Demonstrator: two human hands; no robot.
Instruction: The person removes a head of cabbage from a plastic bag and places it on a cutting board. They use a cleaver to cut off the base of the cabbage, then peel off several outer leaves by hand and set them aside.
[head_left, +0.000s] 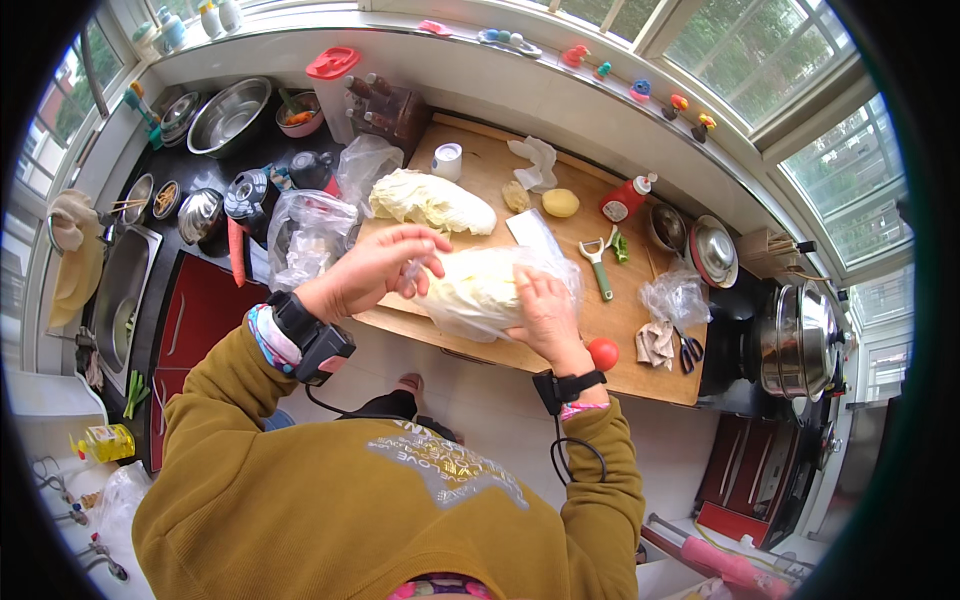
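A pale napa cabbage (476, 281) lies inside a clear plastic bag (566, 274) near the front edge of the wooden board (637, 375). My right hand (551, 315) rests on the bag's right part, fingers over the top and thumb at the near side. At the bag's left end is my left hand (382, 266), its fingers curled and spread around the thin plastic; whether they pinch the film is unclear. Just behind the bag sits another napa cabbage (431, 201), unwrapped. A white-and-grey flat item (531, 229), partly covered by the bag, lies behind it.
Right of the bag are a green-handled peeler (598, 274), a tomato (603, 353), scissors (688, 351) and a red squeeze bottle (626, 197). A peeled potato (560, 202) lies farther back. A knife block (386, 112) stands back left; a steel steamer pot (799, 341) sits far right.
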